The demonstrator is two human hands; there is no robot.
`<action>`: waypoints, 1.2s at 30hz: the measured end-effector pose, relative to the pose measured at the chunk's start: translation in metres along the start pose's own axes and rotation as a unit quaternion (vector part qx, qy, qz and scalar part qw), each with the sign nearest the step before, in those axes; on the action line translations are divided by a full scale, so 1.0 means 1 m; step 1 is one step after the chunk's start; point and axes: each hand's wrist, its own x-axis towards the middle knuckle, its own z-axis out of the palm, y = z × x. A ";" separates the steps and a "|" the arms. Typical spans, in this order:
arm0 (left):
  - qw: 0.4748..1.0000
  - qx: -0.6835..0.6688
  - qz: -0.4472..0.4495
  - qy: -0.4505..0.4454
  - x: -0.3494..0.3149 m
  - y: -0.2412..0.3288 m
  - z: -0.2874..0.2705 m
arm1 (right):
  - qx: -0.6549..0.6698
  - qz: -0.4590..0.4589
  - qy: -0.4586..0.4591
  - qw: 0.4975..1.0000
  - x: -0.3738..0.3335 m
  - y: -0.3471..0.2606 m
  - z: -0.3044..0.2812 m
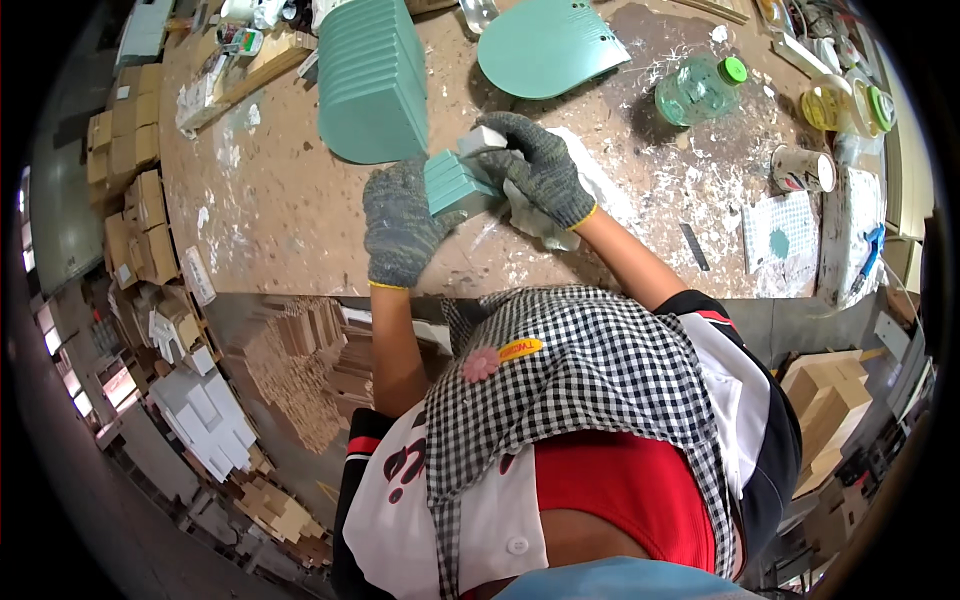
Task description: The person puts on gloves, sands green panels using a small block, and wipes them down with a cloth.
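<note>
My left hand (pixel 405 222), in a grey knit glove, is closed on the left end of a small stack of green boards (pixel 458 178) at the near part of the workbench. Its thumb lies along the stack's near side. A small white block (pixel 482 141) is pinched in my gloved right hand (pixel 540 165) over the stack's far right edge. A crumpled white cloth (pixel 585 185) lies beneath and beside the right hand. Just beyond the left hand stands a larger stack of rounded green boards (pixel 372 85). A single rounded green board (pixel 548 48) lies farther back.
On the right of the stained workbench (pixel 290 230) are a green-capped clear bottle (pixel 692 90), a paper cup (pixel 803 169), a jar of yellow liquid (pixel 828 103) and a paint-spotted white sheet (pixel 779 232). A dark flat strip (pixel 694 247) lies nearer me. Wooden pieces (pixel 297 370) are piled below the bench.
</note>
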 end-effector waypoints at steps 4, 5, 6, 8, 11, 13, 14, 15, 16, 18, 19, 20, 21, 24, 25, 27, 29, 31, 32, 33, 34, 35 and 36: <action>1.000 -0.030 -0.004 0.002 -0.002 0.003 -0.001 | 0.053 0.033 -0.047 0.997 -0.015 -0.020 -0.007; 0.999 -0.037 -0.005 0.006 -0.002 0.004 -0.002 | 0.053 0.034 -0.047 0.997 -0.015 -0.022 -0.009; 0.999 -0.038 -0.006 0.006 -0.002 0.005 -0.002 | -0.042 0.008 -0.080 0.996 -0.016 -0.024 -0.011; 0.999 -0.033 -0.018 -0.021 0.001 0.003 -0.004 | -0.108 0.012 -0.115 0.987 -0.015 -0.030 -0.013; 1.000 -0.016 -0.013 0.000 -0.002 0.003 -0.002 | -0.205 0.000 -0.135 0.969 -0.006 -0.044 -0.022; 0.999 -0.024 -0.018 -0.010 0.000 0.005 -0.004 | -0.220 -0.001 -0.137 0.966 -0.007 -0.044 -0.022; 0.999 -0.032 -0.023 -0.021 0.002 0.006 -0.005 | -0.146 0.021 -0.120 0.982 -0.010 -0.039 -0.016; 0.999 -0.033 -0.021 -0.021 0.005 0.009 -0.007 | -0.071 0.042 -0.102 0.991 -0.013 -0.038 -0.014; 0.997 -0.046 -0.038 -0.047 0.007 0.010 -0.010 | -0.083 0.054 -0.127 0.987 -0.014 -0.043 -0.013; 0.994 -0.060 -0.057 -0.073 0.005 0.009 -0.010 | -0.121 0.050 -0.122 0.984 -0.020 -0.041 -0.016; 0.998 -0.039 -0.033 -0.032 0.001 0.008 -0.007 | -0.159 0.047 -0.115 0.979 -0.023 -0.041 -0.019; 1.000 -0.019 -0.010 0.009 -0.002 0.007 -0.005 | -0.154 0.065 -0.116 0.979 -0.024 -0.042 -0.022; 1.000 -0.019 -0.011 0.009 -0.003 0.006 -0.004 | -0.154 0.065 -0.117 0.979 -0.025 -0.037 -0.021; 0.999 -0.008 0.013 0.047 0.001 0.006 0.001 | -0.032 0.074 -0.042 0.996 -0.034 -0.026 -0.019; 0.999 -0.020 0.012 0.044 0.002 0.004 0.003 | -0.033 0.074 -0.041 0.996 -0.037 -0.029 -0.016; 0.999 -0.031 0.012 0.040 0.001 0.001 0.006 | -0.119 0.081 -0.077 0.987 -0.040 -0.038 -0.013; 1.000 -0.011 0.011 0.027 -0.003 0.001 0.006 | -0.139 0.084 -0.110 0.981 -0.036 -0.039 -0.020; 0.999 -0.025 0.000 0.020 -0.001 0.002 0.002 | -0.048 0.061 -0.067 0.995 -0.034 -0.027 -0.024; 0.999 -0.039 -0.010 0.014 -0.001 0.004 0.000 | -0.011 0.066 -0.030 0.997 -0.028 -0.022 -0.021; 0.999 -0.040 -0.008 0.012 -0.002 0.004 0.000 | 0.003 0.057 -0.016 0.998 -0.024 -0.019 -0.020; 0.999 -0.034 -0.001 0.021 -0.002 0.002 0.001 | -0.006 0.035 -0.025 0.999 -0.018 -0.017 -0.014; 0.999 -0.028 0.005 0.030 -0.002 0.000 0.002 | -0.014 0.014 -0.033 0.999 -0.012 -0.014 -0.009; 0.999 -0.027 0.006 0.030 -0.001 -0.001 0.004 | -0.014 0.012 -0.032 0.999 -0.005 -0.015 -0.004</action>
